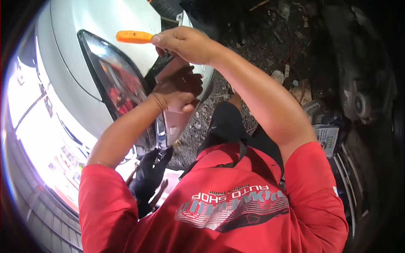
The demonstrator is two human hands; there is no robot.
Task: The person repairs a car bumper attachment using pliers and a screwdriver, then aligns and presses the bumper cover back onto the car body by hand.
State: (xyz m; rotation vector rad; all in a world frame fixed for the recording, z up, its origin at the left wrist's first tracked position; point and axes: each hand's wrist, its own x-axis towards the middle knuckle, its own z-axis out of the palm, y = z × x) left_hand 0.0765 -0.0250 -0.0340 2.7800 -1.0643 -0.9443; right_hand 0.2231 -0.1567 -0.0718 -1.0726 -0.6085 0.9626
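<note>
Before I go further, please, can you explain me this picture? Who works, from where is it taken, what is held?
No machine here: these are a person's bare hands. The single picture comes from a head-worn camera looking down, so the red shirt fills the bottom. The right hand holds an orange handle; its far end is hidden. The left hand is at a reddish panel near a car lamp on white bodywork; its grip is unclear. Small debris litters the dark ground. Another person shows at lower left.
</note>
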